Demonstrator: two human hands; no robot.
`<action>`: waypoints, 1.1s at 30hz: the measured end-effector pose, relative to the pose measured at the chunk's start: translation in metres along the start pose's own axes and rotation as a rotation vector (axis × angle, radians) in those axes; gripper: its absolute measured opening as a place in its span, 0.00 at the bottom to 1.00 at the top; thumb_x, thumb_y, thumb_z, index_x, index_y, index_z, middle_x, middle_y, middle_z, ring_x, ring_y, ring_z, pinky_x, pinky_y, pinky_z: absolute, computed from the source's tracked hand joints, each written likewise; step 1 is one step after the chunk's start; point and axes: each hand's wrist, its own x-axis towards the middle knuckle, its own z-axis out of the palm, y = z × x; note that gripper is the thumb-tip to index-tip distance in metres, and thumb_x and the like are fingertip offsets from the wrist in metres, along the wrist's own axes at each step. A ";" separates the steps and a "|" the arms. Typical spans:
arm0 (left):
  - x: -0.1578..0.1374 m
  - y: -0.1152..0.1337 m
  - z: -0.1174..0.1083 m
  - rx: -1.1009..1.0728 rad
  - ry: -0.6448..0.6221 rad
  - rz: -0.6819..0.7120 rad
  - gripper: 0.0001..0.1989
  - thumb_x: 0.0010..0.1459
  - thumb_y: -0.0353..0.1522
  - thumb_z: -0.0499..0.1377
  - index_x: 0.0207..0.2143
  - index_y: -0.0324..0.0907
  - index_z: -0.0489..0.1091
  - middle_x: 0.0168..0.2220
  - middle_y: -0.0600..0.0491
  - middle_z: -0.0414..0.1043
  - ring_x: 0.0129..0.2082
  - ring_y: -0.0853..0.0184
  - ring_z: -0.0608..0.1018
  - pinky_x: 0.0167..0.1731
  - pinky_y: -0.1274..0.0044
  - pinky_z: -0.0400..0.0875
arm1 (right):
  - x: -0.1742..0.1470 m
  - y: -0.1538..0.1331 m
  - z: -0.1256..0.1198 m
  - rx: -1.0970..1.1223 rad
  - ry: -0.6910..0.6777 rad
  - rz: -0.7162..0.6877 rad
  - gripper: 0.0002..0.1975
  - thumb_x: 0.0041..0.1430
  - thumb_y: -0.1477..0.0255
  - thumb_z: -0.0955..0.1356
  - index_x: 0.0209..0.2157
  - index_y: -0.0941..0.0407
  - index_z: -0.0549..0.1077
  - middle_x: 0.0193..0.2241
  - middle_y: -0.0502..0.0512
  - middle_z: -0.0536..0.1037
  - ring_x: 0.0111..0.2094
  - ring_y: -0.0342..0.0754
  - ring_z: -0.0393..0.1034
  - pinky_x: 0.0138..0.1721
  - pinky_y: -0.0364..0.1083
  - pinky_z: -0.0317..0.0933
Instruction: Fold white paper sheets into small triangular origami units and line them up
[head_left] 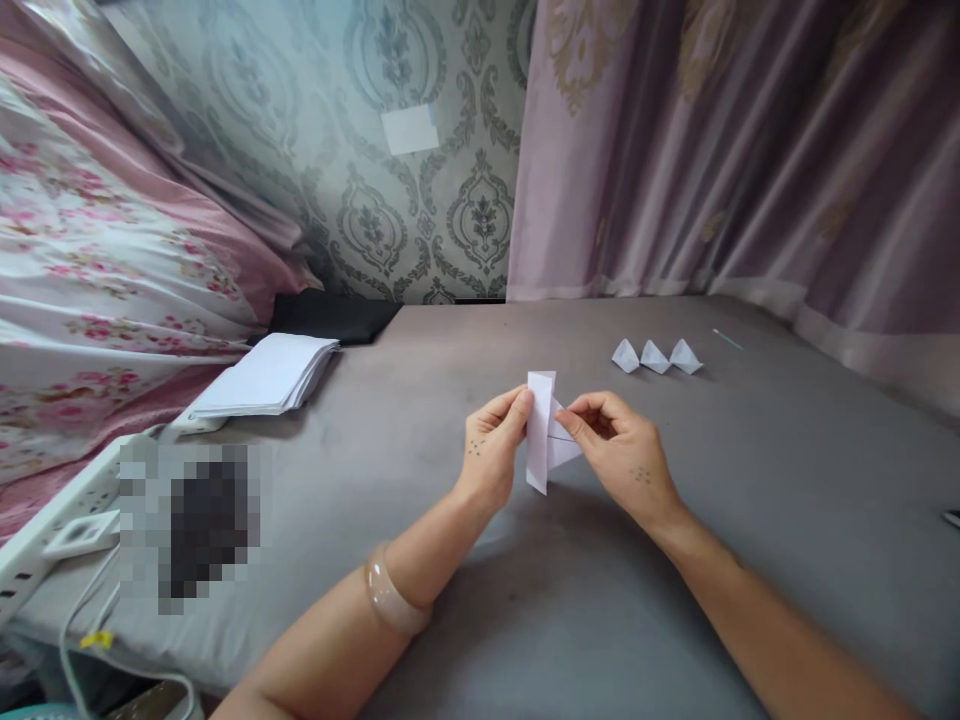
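Between my two hands, above the grey cloth-covered table point(420, 400), is a folded white sheet of paper point(538, 440). It has a tall narrow flap on the left and a pointed part on the right. My left hand point(495, 445) pinches the flap's left edge, thumb in front. With thumb and fingertips, my right hand point(626, 450) grips the pointed part near its upper right edge. Farther back to the right, several folded white paper pieces point(654, 357) stand in a row with their points up.
On the left lie a stack of white paper point(266, 375) and a black flat item point(337, 315). Along the left edge runs a white power strip point(75, 490) with cables, beside a pixelated dark patch point(214, 520). Curtains point(675, 150) hang behind at right.
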 end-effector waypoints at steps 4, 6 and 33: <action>-0.003 0.000 0.004 0.006 0.015 -0.013 0.14 0.52 0.41 0.66 0.37 0.42 0.80 0.35 0.49 0.79 0.34 0.69 0.76 0.39 0.75 0.69 | -0.003 -0.007 0.001 -0.128 0.084 -0.127 0.10 0.58 0.62 0.69 0.35 0.53 0.72 0.29 0.51 0.77 0.29 0.44 0.70 0.33 0.45 0.66; -0.005 0.000 0.006 0.017 0.018 -0.013 0.13 0.52 0.40 0.66 0.37 0.41 0.80 0.36 0.49 0.79 0.34 0.69 0.76 0.39 0.76 0.69 | -0.006 -0.010 0.006 -0.172 0.136 -0.166 0.11 0.56 0.62 0.70 0.37 0.53 0.71 0.31 0.51 0.77 0.29 0.44 0.70 0.34 0.45 0.66; -0.008 -0.001 0.007 -0.053 -0.053 0.001 0.13 0.52 0.37 0.66 0.41 0.44 0.78 0.42 0.48 0.79 0.44 0.63 0.78 0.47 0.72 0.69 | -0.011 -0.011 0.014 -0.328 0.105 -0.396 0.14 0.66 0.70 0.62 0.48 0.50 0.75 0.42 0.55 0.79 0.43 0.49 0.75 0.47 0.50 0.68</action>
